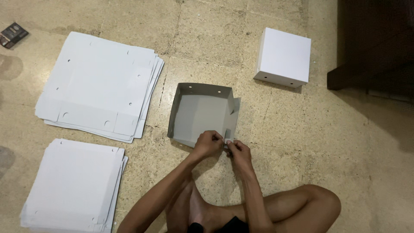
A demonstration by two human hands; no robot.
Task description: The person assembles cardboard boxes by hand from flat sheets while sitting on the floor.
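A half-folded grey box (199, 114) is seen on the floor (345, 142), between two piles of flat white card (99, 84) and a finished white box (283, 56). Its near edge is pinched by the left hand (207, 143), and a small corner flap (228, 134) is pinched by the right hand (238, 152)

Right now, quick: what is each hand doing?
Left hand: closed, pinching the near edge of the half-folded grey cardboard box.
Right hand: closed, pinching the same box's corner flap.
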